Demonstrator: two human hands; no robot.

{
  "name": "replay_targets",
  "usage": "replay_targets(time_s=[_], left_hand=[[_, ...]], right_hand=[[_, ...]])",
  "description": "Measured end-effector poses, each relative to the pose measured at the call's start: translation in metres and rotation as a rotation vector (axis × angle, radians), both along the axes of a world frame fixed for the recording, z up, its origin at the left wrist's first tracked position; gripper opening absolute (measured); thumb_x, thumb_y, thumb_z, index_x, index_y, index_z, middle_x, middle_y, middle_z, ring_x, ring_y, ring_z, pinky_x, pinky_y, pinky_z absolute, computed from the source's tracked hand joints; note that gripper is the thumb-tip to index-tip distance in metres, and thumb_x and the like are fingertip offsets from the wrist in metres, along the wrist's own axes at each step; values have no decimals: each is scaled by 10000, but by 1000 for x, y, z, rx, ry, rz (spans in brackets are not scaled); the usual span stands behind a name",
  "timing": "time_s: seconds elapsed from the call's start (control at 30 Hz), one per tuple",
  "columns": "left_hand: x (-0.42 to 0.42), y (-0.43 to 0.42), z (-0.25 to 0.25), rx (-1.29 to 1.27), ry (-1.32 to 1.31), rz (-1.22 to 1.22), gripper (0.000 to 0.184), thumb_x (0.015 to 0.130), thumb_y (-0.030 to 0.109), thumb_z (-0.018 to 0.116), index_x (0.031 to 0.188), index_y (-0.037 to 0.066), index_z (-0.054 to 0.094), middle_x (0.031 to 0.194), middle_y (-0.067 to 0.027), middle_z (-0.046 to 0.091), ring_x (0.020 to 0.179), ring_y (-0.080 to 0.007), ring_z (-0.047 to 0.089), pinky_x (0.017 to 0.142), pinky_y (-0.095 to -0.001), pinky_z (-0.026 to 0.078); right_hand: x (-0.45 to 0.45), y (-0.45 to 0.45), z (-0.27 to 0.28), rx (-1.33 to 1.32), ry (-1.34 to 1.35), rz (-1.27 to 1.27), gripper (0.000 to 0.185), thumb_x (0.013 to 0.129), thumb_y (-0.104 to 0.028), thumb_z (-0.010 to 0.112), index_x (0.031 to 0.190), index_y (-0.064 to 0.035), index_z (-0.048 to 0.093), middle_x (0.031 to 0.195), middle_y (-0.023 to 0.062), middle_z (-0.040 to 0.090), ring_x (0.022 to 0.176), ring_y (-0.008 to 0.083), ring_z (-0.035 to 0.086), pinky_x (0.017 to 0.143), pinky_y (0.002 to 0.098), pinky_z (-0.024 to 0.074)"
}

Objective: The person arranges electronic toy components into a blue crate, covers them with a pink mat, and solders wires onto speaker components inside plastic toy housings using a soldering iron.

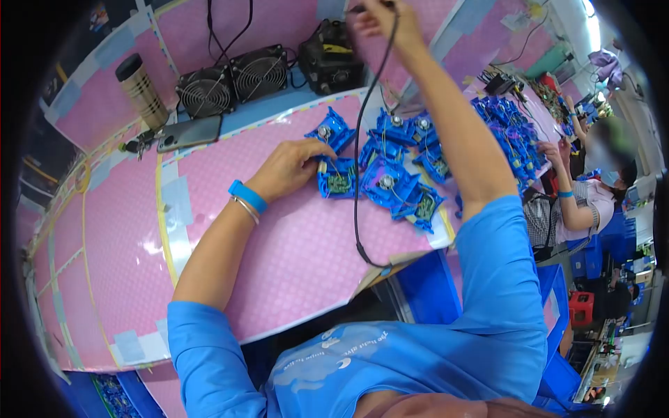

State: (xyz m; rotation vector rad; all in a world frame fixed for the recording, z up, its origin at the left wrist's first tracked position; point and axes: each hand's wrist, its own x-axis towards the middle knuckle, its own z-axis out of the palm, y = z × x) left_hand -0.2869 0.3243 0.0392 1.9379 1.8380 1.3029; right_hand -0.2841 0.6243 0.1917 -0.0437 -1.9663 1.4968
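My left hand (291, 168) has its fingers curled at the edge of a blue plastic housing (338, 180), which holds a green circuit board. Just behind it lies another blue housing (330, 131) with a round metal part. My right hand (387, 26) is raised at the top of the view, away from the housings, its fingers bent around something dark that I cannot make out. A black cord (358, 153) runs from near this hand down across the table to its front edge. Several more blue housings with thin wires (390, 182) lie to the right of my left hand.
Two black fans (231, 82), a dark bag-like case (332, 57), a tumbler (142, 92), a phone (189, 133) and keys (139, 143) line the back. A large pile of blue housings (507, 136) lies at right. A co-worker (582, 202) sits beyond it.
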Motion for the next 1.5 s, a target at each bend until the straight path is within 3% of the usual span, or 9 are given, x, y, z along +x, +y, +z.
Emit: replay_targets(time_s=[0.23,0.43,0.5,0.57,0.73,0.87,1.07,1.3,1.5], left_hand=[[23,-53,0,13,46,216,397,744,-116,583,1072,74,701,1015,-170,690,949,-374,677,857,-414,535],[144,-110,30,241,81,465,370,749,-111,598,1053,83,679,936,-123,684,797,-312,683,692,-393,548],[204,-127,11,167,44,325,290,779,-36,643,1047,72,668,817,-110,657,758,-310,679,648,-385,548],[243,-133,6,-3,110,307,337,815,32,681,1147,43,626,971,-114,655,772,-289,686,610,-380,549],[253,-104,-22,-132,504,406,354,800,11,620,1150,-29,582,963,-136,591,747,-282,672,591,-390,553],[249,-107,-19,-126,457,370,107,788,13,593,889,16,558,909,-151,580,753,-304,660,602,-410,549],[227,-129,-12,0,526,468,121,758,29,622,866,40,569,857,-115,546,844,-284,593,669,-363,525],[235,-112,4,-5,358,308,483,757,133,782,1209,82,623,1049,-93,585,970,-296,560,803,-401,488],[229,-97,-19,-99,743,282,504,798,127,605,1302,129,604,1134,-93,569,1052,-269,553,882,-410,456]], right_hand=[[188,-94,118,97,216,-185,199,1005,-232,582,1057,-46,630,827,98,719,716,229,728,633,325,601],[344,-128,138,228,408,-278,348,1007,-319,599,1221,-45,603,944,150,751,808,256,750,711,345,622],[389,-131,117,349,429,-223,411,1037,-356,502,1251,-15,589,1026,224,714,910,341,719,792,419,604],[428,-136,85,472,447,-161,490,1068,-393,405,1281,15,574,1108,298,678,1012,425,689,874,492,587],[446,-198,6,706,581,-420,429,1071,-311,472,1201,91,547,1037,353,665,903,452,715,737,460,638],[472,-195,-22,687,564,-501,375,1070,-257,470,1198,84,560,1081,352,661,960,437,707,761,434,626],[452,-209,-73,886,419,-511,173,991,-106,608,1064,48,579,945,235,637,903,383,681,761,446,601],[386,-218,-131,796,289,-430,178,856,-59,767,990,-18,657,994,211,687,901,346,696,777,394,565],[397,-204,-122,750,308,-420,184,944,-113,696,1029,28,615,997,213,645,932,354,699,791,416,593]])
